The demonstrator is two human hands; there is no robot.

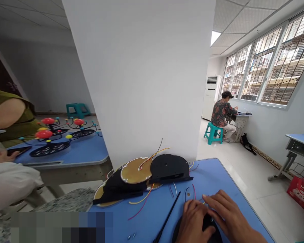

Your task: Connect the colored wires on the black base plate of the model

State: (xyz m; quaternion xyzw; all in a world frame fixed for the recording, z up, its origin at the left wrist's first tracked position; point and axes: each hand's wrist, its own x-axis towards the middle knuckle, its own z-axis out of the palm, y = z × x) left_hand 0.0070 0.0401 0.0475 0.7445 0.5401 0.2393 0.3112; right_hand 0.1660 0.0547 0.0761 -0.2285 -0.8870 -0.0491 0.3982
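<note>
At the front of the blue table lies a round black base (pixel 212 234), partly hidden under both hands. My left hand (pixel 194 219) is closed on it, fingers curled over the far edge and thumb across the top. Against its right side rests my right hand (pixel 226 212), closed, with fingertips meeting my left fingers at a short yellow wire. A red wire (pixel 194 191) and a dark wire (pixel 186 194) stick up beyond the base. Left of it lies a black screwdriver (pixel 168 216) with a long shaft. Small screws (pixel 132 236) lie on the tabletop.
Stacked black half-round housings (pixel 169 167) and tan discs (pixel 135 170) with loose wires stand against a white pillar (pixel 147 77). On the left table (pixel 78 156) are black models with coloured balls (pixel 44 134). A person sits close at left; another sits by the windows.
</note>
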